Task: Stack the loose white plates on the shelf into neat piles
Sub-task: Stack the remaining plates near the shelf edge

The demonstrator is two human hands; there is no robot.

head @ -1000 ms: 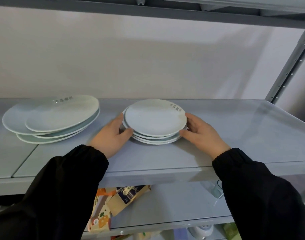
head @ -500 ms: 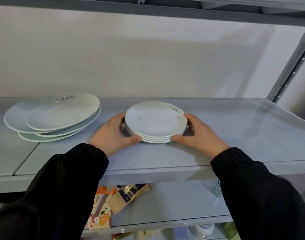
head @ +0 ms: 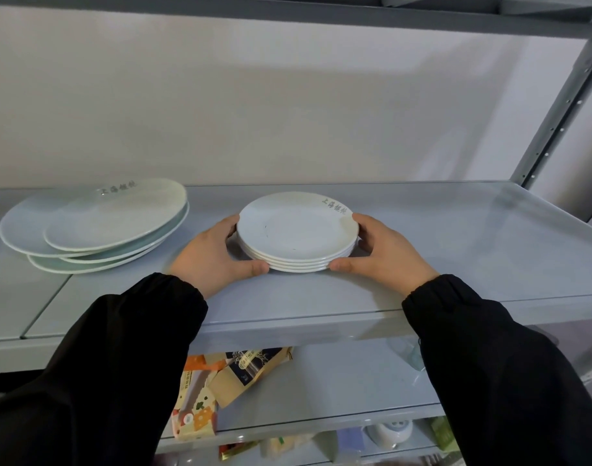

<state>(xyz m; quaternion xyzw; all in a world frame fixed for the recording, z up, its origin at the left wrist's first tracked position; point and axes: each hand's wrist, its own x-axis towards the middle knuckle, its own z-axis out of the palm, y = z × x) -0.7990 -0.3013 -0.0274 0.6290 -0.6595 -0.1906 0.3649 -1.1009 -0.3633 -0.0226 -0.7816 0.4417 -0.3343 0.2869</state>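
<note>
A pile of several small white plates [head: 296, 232] sits in the middle of the grey shelf [head: 456, 250], its rims lined up evenly. My left hand [head: 214, 255] cups the pile's left rim, thumb at the front. My right hand [head: 382, 252] cups the right rim the same way. Both hands press against the pile from the sides. Further left lies a looser pile of larger white plates [head: 96, 223], fanned out and offset from one another, with grey lettering on the top one.
A grey upright post [head: 556, 105] stands at the shelf's back right corner, and another shelf runs overhead. The wall closes off the back. On the lower shelf lie cardboard food packets [head: 227, 381] and other small items.
The small plates, offset a second ago, have been squeezed into an even pile between my hands. My thumbs have come round to the front of the pile.
</note>
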